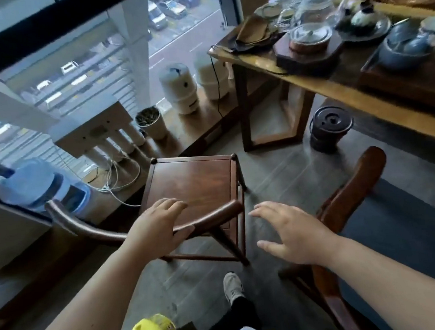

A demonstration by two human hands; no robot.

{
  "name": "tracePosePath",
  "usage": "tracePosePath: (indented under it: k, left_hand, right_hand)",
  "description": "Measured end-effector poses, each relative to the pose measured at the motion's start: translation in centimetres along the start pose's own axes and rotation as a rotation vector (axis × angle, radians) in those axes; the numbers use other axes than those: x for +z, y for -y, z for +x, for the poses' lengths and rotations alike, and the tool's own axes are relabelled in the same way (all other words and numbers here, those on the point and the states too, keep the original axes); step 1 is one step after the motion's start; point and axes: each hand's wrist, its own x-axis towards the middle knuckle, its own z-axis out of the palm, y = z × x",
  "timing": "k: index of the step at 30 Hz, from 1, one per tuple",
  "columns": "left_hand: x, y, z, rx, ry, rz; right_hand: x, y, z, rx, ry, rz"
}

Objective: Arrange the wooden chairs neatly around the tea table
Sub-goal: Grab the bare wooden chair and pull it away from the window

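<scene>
A dark wooden chair (pixel 194 185) with a square seat and a curved backrest rail stands in front of me, left of the tea table (pixel 335 86). My left hand (pixel 158 225) rests over the backrest rail, fingers curled around it. My right hand (pixel 293 232) hovers open just right of the chair, fingers spread, touching nothing. A second wooden chair (pixel 355 187) with a blue cushion stands at the right, partly behind my right arm. The tea table carries a glass teapot, cups and trays.
A low windowsill (pixel 192 125) along the glass holds white water-filter canisters, a small bin, cables and a blue water jug (pixel 39 183). A dark round pot (pixel 330 128) stands on the floor under the table. My shoe (pixel 232 287) is on the grey floor.
</scene>
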Motion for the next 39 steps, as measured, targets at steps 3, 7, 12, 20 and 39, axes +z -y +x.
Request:
tracePosePath:
  k: [3,7,12,20,39]
  left_hand:
    - [0.3,4.4,0.6,0.012,0.069,-0.050]
    - [0.6,9.6,-0.1,0.001,0.182,-0.077]
    - [0.9,14.1,-2.3,0.006,0.314,-0.015]
    - [2.9,17.6,-4.2,-0.199,0.444,0.373]
    - [7.0,5.5,0.2,-0.097,0.314,0.201]
  right_hand:
    - [1.2,2.4,5.6,-0.038,0.016,-0.011]
    - [3.2,5.8,11.7,-0.100,0.144,-0.070]
    - [6.3,9.1,17.3,-0.150,0.460,-0.196]
    - [9.9,9.4,20.3,-0.072,0.736,-0.244]
    - [2.4,-0.2,14.7,0.093,0.831,-0.340]
